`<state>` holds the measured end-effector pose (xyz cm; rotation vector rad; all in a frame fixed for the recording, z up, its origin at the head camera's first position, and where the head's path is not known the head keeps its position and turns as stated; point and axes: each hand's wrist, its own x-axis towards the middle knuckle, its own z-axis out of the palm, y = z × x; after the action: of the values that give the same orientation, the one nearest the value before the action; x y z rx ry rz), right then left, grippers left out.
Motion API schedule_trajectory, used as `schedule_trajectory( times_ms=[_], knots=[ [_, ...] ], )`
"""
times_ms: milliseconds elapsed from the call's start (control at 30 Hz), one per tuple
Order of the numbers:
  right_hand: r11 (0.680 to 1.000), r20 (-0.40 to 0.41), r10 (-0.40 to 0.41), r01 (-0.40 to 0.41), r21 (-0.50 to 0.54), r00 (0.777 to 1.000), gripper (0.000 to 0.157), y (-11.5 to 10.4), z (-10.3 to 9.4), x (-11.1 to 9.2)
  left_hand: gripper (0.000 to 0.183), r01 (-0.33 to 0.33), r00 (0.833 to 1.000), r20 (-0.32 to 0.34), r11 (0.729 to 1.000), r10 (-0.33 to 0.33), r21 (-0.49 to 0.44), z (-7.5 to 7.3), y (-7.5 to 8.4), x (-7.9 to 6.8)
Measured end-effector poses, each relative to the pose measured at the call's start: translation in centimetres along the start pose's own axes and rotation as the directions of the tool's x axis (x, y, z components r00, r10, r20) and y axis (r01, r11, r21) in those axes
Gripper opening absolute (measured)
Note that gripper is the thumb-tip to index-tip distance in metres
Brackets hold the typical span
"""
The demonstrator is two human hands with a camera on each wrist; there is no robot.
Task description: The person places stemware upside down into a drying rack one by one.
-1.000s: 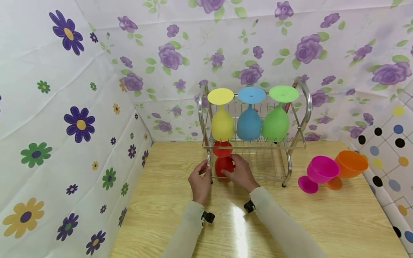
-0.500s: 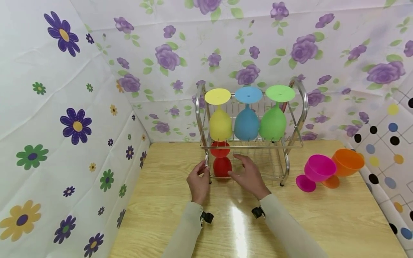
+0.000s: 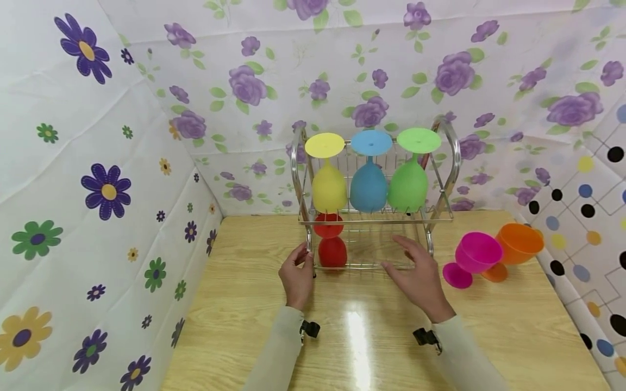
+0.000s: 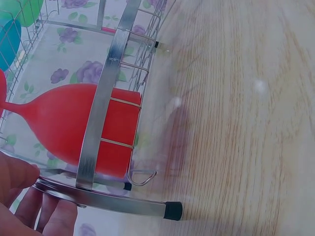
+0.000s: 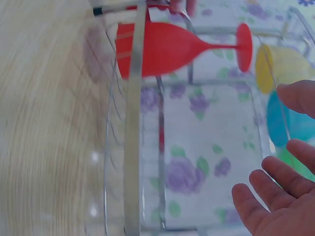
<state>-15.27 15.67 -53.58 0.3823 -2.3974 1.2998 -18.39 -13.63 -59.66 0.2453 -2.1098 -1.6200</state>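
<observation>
From my head view I can't make out the stem of the upside-down red goblet (image 3: 332,253) — its own round foot hides it — while the magenta goblet (image 3: 478,252) covers part of the orange goblet (image 3: 523,243), and both pale beige sleeves (image 3: 277,347) run off the bottom edge. My left wrist view crops the left hand (image 4: 29,209) and the red foot, and a flat bar of the shiny metal rack (image 4: 101,118) crosses the bowl. My right wrist view is blurred, its edge cutting the right hand (image 5: 285,209), whose fingers hide part of the light-green goblet (image 5: 294,162).
</observation>
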Motion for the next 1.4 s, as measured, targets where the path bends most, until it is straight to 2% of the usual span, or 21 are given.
schedule_trajectory(
  times_ms=[200, 367, 567, 700, 867, 967, 1167, 1400],
  knots=[
    [0.998, -0.086, 0.045, -0.048, -0.044, 0.995, 0.067, 0.9, -3.3, -1.6, 0.034, 0.006, 1.000, 0.006, 1.000, -0.006, -0.006, -0.1, 0.0, 0.0],
    [0.996, -0.141, 0.063, -0.072, -0.057, 0.988, 0.068, 1.8, -5.3, -2.9, 0.033, -0.011, 1.000, 0.015, 1.000, 0.011, 0.026, -0.1, -0.2, 0.0],
    [0.989, -0.203, 0.087, -0.109, -0.102, 0.975, 0.068, 2.5, -6.8, -4.3, 0.033, -0.030, 0.999, 0.026, 0.998, 0.029, 0.049, -0.2, -0.5, 0.1],
    [0.986, -0.241, 0.137, -0.156, -0.064, 0.961, 0.067, 3.2, -7.5, -5.2, 0.035, -0.034, 0.999, 0.034, 0.998, 0.032, 0.049, -0.2, -0.5, 0.1],
    [0.984, -0.312, 0.147, -0.170, -0.051, 0.939, 0.065, 4.1, -8.3, -6.1, 0.036, -0.044, 0.999, 0.029, 0.998, 0.043, 0.053, -0.2, -0.4, 0.0],
    [0.983, -0.377, 0.154, -0.182, -0.038, 0.913, 0.064, 4.7, -8.7, -6.5, 0.037, -0.049, 0.999, 0.025, 0.998, 0.048, 0.044, -0.2, -0.5, 0.0],
    [0.978, -0.531, 0.195, -0.207, 0.039, 0.824, 0.061, 5.9, -9.6, -7.0, 0.037, -0.058, 0.997, 0.043, 0.998, 0.057, 0.028, -0.1, -0.6, -0.1],
    [0.943, -0.599, 0.304, -0.323, 0.078, 0.741, 0.063, 6.5, -9.1, -6.4, 0.036, -0.048, 0.998, 0.048, 0.998, 0.046, 0.037, -0.4, -0.6, 0.0]
  ],
)
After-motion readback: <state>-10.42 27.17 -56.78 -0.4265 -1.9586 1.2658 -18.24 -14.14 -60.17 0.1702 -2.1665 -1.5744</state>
